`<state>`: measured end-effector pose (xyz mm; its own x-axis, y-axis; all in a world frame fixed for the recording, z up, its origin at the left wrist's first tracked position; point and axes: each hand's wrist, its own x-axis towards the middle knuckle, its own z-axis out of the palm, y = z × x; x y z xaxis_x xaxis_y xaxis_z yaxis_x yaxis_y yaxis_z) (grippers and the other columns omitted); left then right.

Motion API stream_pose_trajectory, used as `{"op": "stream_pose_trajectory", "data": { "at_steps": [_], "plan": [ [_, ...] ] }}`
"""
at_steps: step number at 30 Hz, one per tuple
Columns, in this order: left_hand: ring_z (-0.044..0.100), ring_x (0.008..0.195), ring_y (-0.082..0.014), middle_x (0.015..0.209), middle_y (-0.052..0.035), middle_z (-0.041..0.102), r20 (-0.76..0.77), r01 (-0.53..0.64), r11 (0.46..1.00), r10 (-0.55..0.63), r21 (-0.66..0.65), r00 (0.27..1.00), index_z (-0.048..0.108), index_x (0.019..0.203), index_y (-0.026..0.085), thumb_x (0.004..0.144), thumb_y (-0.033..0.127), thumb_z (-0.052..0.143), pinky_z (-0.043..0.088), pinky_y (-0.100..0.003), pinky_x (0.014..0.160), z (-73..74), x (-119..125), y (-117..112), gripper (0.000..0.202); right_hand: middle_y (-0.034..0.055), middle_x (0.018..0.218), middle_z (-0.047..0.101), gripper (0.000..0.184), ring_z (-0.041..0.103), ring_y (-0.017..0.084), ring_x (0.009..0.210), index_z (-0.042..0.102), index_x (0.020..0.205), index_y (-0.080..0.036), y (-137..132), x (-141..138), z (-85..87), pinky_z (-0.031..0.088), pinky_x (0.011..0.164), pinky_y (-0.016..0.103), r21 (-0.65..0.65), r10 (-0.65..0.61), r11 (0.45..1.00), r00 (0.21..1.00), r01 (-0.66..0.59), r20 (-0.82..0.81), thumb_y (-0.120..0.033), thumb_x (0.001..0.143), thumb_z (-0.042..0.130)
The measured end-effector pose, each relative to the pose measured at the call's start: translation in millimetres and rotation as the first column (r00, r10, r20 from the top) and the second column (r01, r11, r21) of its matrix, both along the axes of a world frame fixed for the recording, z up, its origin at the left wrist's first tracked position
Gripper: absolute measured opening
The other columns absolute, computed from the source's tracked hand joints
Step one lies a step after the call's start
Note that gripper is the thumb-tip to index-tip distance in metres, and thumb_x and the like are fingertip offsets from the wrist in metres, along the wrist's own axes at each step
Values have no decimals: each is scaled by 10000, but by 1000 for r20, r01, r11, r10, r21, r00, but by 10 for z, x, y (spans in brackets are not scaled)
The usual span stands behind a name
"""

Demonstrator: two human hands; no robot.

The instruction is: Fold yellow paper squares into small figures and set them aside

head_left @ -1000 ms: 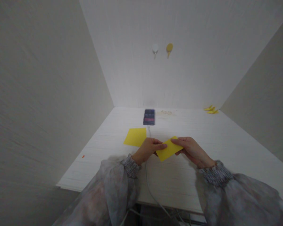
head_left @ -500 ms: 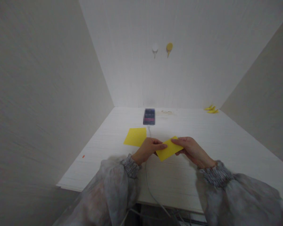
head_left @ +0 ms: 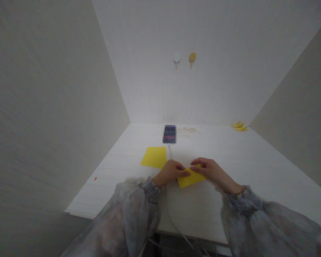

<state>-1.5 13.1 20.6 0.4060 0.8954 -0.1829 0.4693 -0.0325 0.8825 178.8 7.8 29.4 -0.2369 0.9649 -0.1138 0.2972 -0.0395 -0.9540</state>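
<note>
A folded piece of yellow paper [head_left: 190,180] is between my two hands, low over the near part of the table. My left hand [head_left: 171,170] is closed on its left end, thumb on top and the other fingers largely hidden behind. At the upper right edge, my right hand [head_left: 208,169] has its thumb on the paper and its index finger stretched along just above. The rest of the right fingers are partly hidden. Flat on the table behind my left hand lies a yellow square sheet [head_left: 154,157].
A phone [head_left: 169,134] lies near the back wall, with a white cable [head_left: 168,205] running toward the front edge. Small folded yellow papers [head_left: 240,126] sit at the back right corner. Two hooks, one white [head_left: 177,57] and one yellow [head_left: 192,57], are on the wall. An orange scrap [head_left: 95,178] lies left.
Both hands have lowered slightly with the folded paper, which now tilts flatter. My right index finger has come over the paper's upper edge. The view has shifted a little.
</note>
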Motion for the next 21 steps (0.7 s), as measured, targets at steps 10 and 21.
{"op": "stream_pose_trajectory", "data": {
  "at_steps": [10, 21],
  "plan": [
    [531, 621, -121, 687, -17, 626, -394, 205, 946, -94, 251, 914, 654, 819, 177, 676, 497, 504, 354, -210, 539, 69, 33, -7, 381, 28, 563, 604, 193, 501, 130, 533, 654, 653, -144, 20, 17, -69, 343, 479, 219, 196, 37, 969, 878, -148, 477, -258, 665, 498],
    [429, 887, -165, 898, -48, 499, -631, 510, 578, 12, 637, 775, 557, 890, 166, 781, 223, 471, 375, -285, 767, 165, 112, -188, 149, 47, 695, 645, 179, 565, 154, 645, 628, 708, -169, -7, -30, -63, 380, 568, 230, 266, -39, 950, 783, -164, 621, -231, 710, 460]
  ]
}}
